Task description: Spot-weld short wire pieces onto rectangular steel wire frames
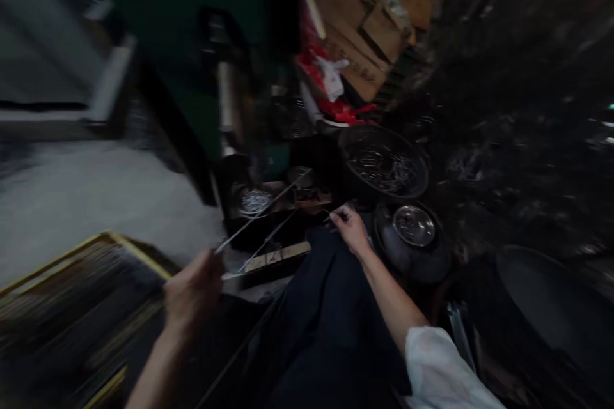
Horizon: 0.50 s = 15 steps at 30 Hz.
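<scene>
My left hand [194,287] is closed round the near end of a long thin metal rod [259,214], which slants up and right toward the machine. My right hand [349,225] is pinched beside my dark-clothed knee, with a small thin piece [327,218] at its fingertips, too blurred to name. Ahead of the hands, a small dish of shiny metal bits [256,202] rests on the dark machine's ledge. Below the rod lies a pale flat bar [277,256].
A basin of metal pieces [384,163] stands front right, with a round metal bowl [414,225] on a dark container nearer me. Cardboard [355,32] and a red bag [326,86] are behind. A yellow-edged crate [81,326] is at left.
</scene>
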Each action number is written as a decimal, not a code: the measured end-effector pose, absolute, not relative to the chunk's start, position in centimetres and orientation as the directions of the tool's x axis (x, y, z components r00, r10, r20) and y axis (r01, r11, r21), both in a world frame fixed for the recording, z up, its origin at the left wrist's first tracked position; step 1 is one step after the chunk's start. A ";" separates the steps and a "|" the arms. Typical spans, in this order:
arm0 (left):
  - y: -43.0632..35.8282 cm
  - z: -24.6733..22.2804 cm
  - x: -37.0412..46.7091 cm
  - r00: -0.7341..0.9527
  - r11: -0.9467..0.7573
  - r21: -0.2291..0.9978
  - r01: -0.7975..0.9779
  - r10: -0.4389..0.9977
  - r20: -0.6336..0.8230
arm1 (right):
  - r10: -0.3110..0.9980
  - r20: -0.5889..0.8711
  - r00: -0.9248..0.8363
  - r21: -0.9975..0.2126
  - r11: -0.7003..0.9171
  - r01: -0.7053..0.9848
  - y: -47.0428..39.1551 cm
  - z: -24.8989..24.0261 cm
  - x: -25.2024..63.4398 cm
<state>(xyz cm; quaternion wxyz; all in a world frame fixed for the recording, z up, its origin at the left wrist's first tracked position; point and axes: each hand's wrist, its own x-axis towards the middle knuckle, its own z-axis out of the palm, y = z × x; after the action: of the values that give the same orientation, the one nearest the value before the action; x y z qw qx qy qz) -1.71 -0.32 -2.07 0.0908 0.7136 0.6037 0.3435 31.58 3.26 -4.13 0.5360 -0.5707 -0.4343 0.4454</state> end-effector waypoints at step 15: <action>0.4 -4.0 -0.3 -0.015 -0.193 0.465 0.864 0.913 0.407 | 0.967 -0.253 0.030 -0.781 -0.186 -0.597 3.9 -1.4 10.4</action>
<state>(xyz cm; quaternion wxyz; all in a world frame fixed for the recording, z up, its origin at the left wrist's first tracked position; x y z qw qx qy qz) -0.34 0.44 -3.96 0.0376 0.7007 0.6341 0.3248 10.44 3.88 -1.44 0.5949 -0.4013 -0.2306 0.6572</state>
